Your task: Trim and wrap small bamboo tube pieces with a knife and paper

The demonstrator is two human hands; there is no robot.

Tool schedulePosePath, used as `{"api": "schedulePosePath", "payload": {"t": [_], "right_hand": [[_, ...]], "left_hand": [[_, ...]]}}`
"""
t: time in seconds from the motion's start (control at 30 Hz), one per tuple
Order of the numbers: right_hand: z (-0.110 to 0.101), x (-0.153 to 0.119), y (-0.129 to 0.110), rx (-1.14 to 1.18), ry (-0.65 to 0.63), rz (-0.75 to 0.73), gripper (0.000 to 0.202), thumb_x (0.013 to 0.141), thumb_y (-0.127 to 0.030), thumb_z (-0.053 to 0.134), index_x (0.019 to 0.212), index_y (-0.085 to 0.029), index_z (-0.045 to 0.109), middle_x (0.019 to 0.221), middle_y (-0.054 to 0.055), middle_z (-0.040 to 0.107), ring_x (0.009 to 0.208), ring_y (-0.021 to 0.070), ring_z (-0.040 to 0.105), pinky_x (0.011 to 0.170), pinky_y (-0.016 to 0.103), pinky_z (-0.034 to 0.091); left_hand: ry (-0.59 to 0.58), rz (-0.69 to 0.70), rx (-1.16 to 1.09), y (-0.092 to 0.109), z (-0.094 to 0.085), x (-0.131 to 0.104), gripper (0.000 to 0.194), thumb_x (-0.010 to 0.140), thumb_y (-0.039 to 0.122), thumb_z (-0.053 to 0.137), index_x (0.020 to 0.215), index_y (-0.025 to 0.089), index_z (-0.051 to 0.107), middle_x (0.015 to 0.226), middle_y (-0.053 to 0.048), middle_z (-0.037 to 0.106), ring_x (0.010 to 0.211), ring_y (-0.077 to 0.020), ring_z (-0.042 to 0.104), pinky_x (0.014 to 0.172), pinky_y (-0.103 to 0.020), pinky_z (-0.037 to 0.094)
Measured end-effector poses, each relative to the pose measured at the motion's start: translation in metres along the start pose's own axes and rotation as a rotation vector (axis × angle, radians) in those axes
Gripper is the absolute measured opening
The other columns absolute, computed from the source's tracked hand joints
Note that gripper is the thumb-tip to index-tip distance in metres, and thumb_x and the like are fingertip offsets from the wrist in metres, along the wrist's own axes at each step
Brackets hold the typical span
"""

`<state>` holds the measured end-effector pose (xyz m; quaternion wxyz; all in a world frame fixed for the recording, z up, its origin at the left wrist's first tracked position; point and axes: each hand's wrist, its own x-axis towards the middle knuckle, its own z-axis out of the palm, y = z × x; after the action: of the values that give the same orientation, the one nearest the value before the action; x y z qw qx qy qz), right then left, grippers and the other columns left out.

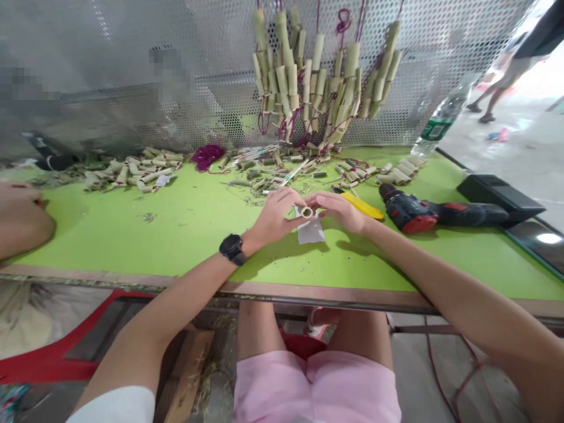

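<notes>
Bamboo tube (307, 212) grasped in left hand (278, 216), above surface (176, 241), between near and far edges. Open end toward near edge, long axis running away. Right hand (343, 212) just right; can't tell if grasping.

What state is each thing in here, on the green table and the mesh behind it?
Left hand: closed around the bamboo tube
Right hand: fingertips beside the tube
Bamboo tube: held, near end open
Watch: worn, left wrist
Drill: lying down, unheld
Hanging bamboo pieces: strung in bundles
Purple string: heaped, tangled
Bottle: standing; fill unclear
</notes>
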<state>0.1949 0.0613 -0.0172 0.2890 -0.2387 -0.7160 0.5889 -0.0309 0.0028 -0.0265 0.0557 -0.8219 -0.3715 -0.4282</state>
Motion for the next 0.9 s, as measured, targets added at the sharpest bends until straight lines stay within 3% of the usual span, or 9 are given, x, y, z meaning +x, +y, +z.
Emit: {"api": "schedulePosePath", "payload": {"t": [0.33,0.53,0.63,0.73,0.8,0.9], "right_hand": [[0.001,-0.003,-0.005,-0.113,0.035,-0.036,0.046,0.089,-0.064,0.075,0.112,-0.025,0.077,0.107,0.008,0.076,0.094,0.0265,0.068,0.085,0.042,0.053],[0.003,-0.003,-0.009,-0.335,0.049,-0.073,0.048,0.086,-0.063,0.080,0.113,-0.023,0.079,0.116,0.011,0.078,0.096,0.0272,0.070,0.081,0.041,0.054],[-0.006,-0.002,-0.004,-0.577,0.107,-0.100,0.048,0.086,-0.062,0.079,0.116,-0.024,0.080,0.118,0.011,0.080,0.094,0.0264,0.070,0.079,0.040,0.054],[-0.018,-0.001,0.004,-0.805,0.145,-0.081,0.049,0.086,-0.058,0.081,0.122,-0.024,0.080,0.117,0.011,0.082,0.091,0.0271,0.071,0.079,0.041,0.054],[-0.023,-0.001,0.006,-0.883,0.130,-0.055,0.049,0.087,-0.056,0.080,0.123,-0.023,0.080,0.117,0.011,0.083,0.090,0.0279,0.072,0.080,0.042,0.054],[-0.019,-0.002,0.004,-0.924,0.073,-0.086,0.045,0.089,-0.057,0.079,0.118,-0.023,0.082,0.115,0.011,0.084,0.093,0.0286,0.073,0.082,0.041,0.055]], "left_hand": [[-0.030,0.045,-0.052,-0.003,-0.001,0.001,0.042,0.111,0.063,0.060,0.098,0.024,0.068,0.100,-0.005,0.076,0.094,-0.0224,0.066,0.082,-0.039,0.049],[-0.178,-0.078,-0.078,-0.006,-0.001,0.001,0.050,0.108,0.073,0.055,0.102,0.025,0.070,0.112,-0.008,0.075,0.108,-0.0268,0.067,0.095,-0.045,0.052],[-0.304,-0.229,-0.035,-0.003,-0.003,-0.001,0.067,0.098,0.085,0.061,0.128,0.025,0.069,0.141,-0.013,0.069,0.134,-0.0346,0.059,0.110,-0.053,0.048],[-0.534,-0.361,-0.002,-0.001,-0.005,-0.001,0.092,0.089,0.093,0.062,0.152,0.027,0.060,0.169,-0.016,0.051,0.155,-0.0440,0.042,0.122,-0.062,0.039],[-0.686,-0.428,0.004,0.000,-0.008,0.000,0.098,0.089,0.094,0.058,0.161,0.028,0.055,0.178,-0.015,0.041,0.161,-0.0477,0.034,0.125,-0.066,0.033],[-0.819,-0.481,0.010,0.001,-0.013,0.004,0.104,0.091,0.094,0.054,0.170,0.029,0.047,0.183,-0.014,0.035,0.165,-0.0505,0.027,0.129,-0.071,0.026]]}}
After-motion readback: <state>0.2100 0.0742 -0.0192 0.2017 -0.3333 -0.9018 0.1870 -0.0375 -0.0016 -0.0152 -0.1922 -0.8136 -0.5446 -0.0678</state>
